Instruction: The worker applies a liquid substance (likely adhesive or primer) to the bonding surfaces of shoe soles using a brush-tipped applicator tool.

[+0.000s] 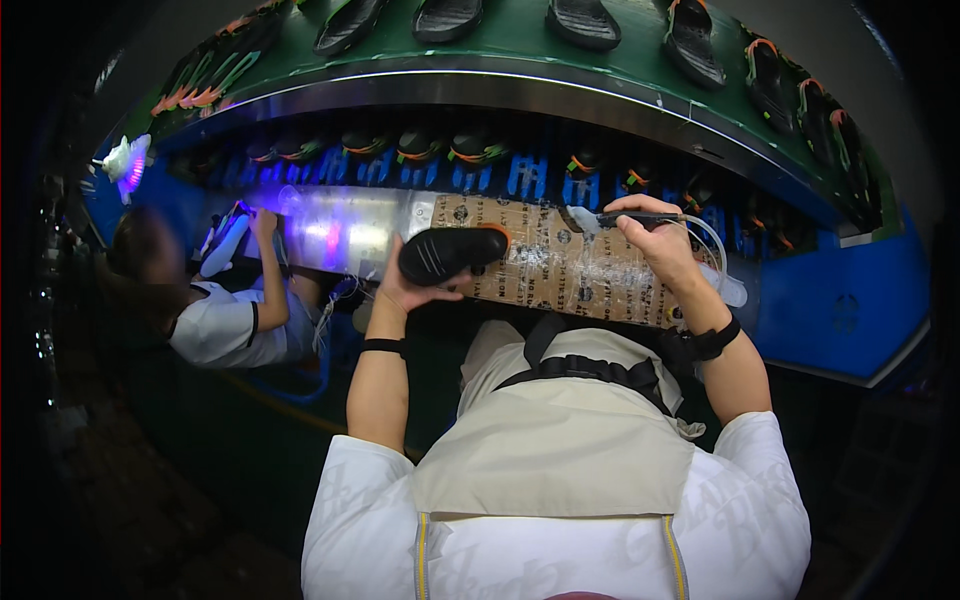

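Observation:
My left hand grips a black shoe by its left end and from below. Pale lines mark the shoe's side, and orange shows at its right end. The shoe is held above the bench, tilted slightly. Over on the right, my right hand is closed around the dark handle of a glue brush. Whitish, clumped bristles point left, apart from the shoe. A clear thin tube curves away from the handle's right end and down past my wrist.
Brown printed covering lies over the bench, with bare metal at left. Black soles line the green upper belt. Below it, several shoes sit on blue holders. A co-worker handles a shoe at left.

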Action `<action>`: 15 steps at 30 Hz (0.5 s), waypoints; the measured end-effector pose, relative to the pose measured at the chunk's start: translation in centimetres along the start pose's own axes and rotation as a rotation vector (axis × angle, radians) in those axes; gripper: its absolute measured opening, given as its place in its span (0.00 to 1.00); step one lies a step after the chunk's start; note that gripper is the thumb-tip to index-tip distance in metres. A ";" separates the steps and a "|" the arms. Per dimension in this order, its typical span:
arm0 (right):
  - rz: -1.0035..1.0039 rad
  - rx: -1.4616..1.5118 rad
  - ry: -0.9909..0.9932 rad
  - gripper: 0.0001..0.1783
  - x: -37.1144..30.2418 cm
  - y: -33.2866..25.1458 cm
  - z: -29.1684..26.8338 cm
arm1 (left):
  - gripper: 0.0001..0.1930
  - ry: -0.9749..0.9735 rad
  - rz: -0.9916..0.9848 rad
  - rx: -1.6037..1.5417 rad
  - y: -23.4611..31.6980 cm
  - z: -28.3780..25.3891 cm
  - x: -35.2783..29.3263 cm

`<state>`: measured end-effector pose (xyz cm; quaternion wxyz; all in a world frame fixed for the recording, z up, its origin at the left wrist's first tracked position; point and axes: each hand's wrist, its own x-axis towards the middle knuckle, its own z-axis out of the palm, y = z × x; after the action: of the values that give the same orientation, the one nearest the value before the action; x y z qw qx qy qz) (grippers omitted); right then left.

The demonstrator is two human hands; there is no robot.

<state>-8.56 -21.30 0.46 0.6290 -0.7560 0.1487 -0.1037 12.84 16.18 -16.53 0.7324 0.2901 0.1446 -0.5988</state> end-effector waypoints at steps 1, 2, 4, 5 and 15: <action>0.021 -0.002 -0.002 0.10 0.1 0.3 0.2 | 0.59 -0.100 -0.065 0.019 -1.4 -2.3 0.1; 0.023 -0.002 -0.009 0.10 0.4 0.7 0.7 | 0.60 -0.145 -0.114 -0.087 -2.7 -3.6 0.3; 0.046 0.022 -0.007 0.10 0.6 1.2 1.8 | 0.59 -0.316 -0.181 -0.240 -4.9 -3.3 1.3; 0.049 0.023 -0.009 0.10 0.6 0.9 2.4 | 0.54 -0.388 -0.181 -0.186 -5.5 -2.8 2.0; -0.009 -0.044 -0.003 0.12 3.4 -2.1 6.0 | 0.38 -0.325 0.272 -0.156 -8.6 11.0 3.1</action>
<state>-3.17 -16.65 1.35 0.6119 -0.7705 0.1466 -0.1020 3.87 6.14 -11.71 0.8403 0.1492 0.0299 -0.5203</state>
